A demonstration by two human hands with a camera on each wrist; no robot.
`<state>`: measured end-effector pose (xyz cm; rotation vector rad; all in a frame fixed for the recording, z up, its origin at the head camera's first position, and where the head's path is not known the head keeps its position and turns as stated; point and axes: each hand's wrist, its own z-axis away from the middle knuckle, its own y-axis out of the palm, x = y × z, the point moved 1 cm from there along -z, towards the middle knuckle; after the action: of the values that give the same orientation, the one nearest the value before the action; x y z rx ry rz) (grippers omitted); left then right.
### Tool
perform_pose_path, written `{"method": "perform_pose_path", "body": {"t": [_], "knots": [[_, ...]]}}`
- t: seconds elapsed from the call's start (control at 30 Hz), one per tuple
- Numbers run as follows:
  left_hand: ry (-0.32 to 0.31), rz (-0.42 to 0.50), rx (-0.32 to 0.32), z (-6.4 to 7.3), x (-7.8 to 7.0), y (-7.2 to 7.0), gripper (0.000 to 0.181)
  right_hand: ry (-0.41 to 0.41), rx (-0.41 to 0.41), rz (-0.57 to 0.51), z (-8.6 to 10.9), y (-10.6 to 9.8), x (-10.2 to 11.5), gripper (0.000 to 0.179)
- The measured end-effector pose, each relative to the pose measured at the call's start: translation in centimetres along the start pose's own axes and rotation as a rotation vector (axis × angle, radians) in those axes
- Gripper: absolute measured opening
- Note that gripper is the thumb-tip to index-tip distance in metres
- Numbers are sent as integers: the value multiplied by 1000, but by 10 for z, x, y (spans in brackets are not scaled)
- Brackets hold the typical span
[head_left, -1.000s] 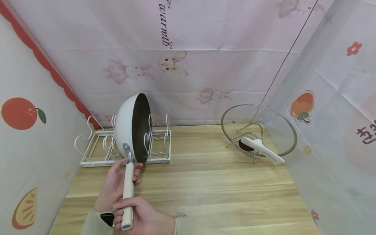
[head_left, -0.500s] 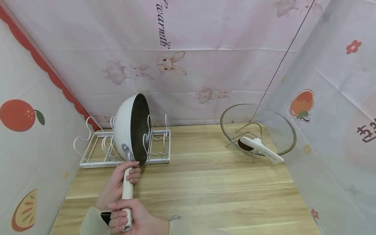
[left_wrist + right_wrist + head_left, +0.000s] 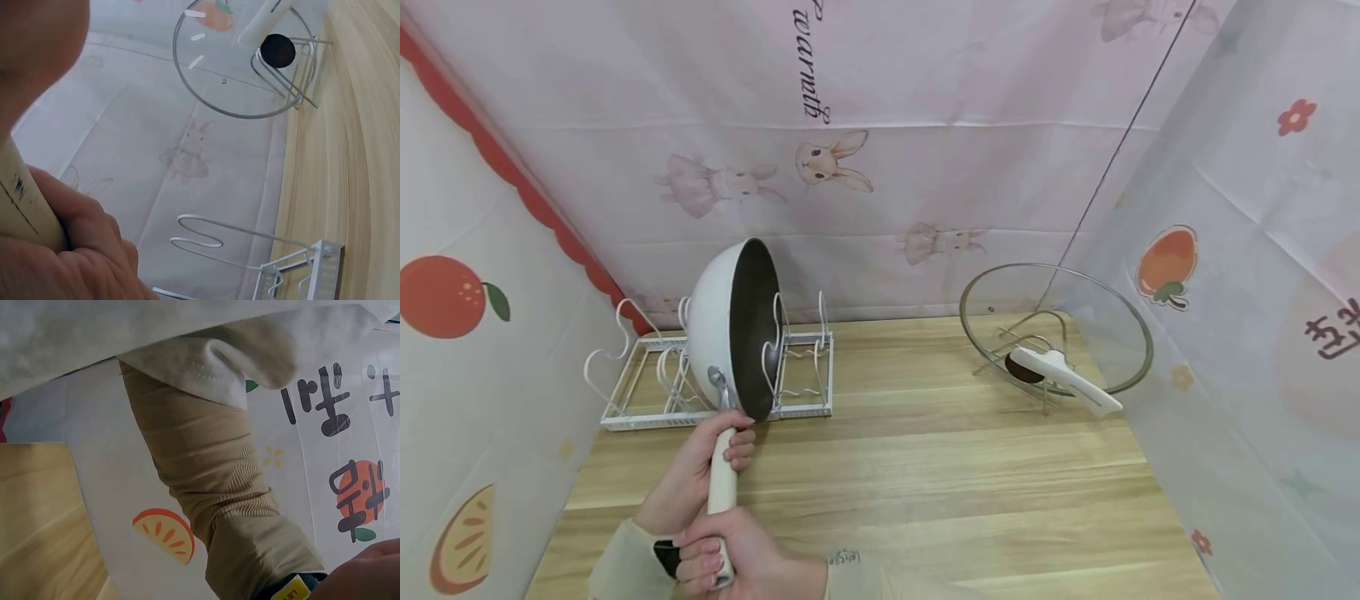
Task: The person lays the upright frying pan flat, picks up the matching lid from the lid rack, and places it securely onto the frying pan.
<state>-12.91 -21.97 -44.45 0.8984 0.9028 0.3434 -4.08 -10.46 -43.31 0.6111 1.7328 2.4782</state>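
A white wok [image 3: 711,321] with a dark inside stands on its edge among the wire loops of a white rack [image 3: 805,410], its opening turned right and its cream handle [image 3: 722,483] toward me. My left hand [image 3: 700,462] grips the handle close to the wok, fingers curled round it. Lower down, my right hand [image 3: 737,550] holds the handle's end. In the left wrist view, the left hand [image 3: 81,244] wraps the scuffed cream handle [image 3: 25,206]. The right wrist view shows mostly a sleeve [image 3: 200,444]; the right hand's grip is hidden there.
At the right back, a glass lid [image 3: 1120,333] with a white handle [image 3: 1067,379] leans on a small wire stand [image 3: 1045,408]. The wooden tabletop [image 3: 940,467] spans between rack and stand. Printed cloth walls [image 3: 910,183] close in the back and both sides.
My left hand has closed from a loose hold under the handle to a full grip near the wok. The right hand stays on the handle's end. The wok stays in the rack.
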Motion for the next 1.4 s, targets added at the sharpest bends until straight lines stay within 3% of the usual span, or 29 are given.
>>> {"method": "perform_pose_path", "body": {"t": [0.13,0.37,0.6,1.4], "knots": [[29,-43,-45,0,-1,2,36,-30,-16,23,1,1,1,43],[21,10,-35,-2,-3,7,33,-57,-12,46,2,2,5,41],[31,9,-58,-2,-4,12,31,-58,-23,38,4,3,8,39],[39,58,66,2,-2,22,39,-27,75,55,14,11,8,39]]}}
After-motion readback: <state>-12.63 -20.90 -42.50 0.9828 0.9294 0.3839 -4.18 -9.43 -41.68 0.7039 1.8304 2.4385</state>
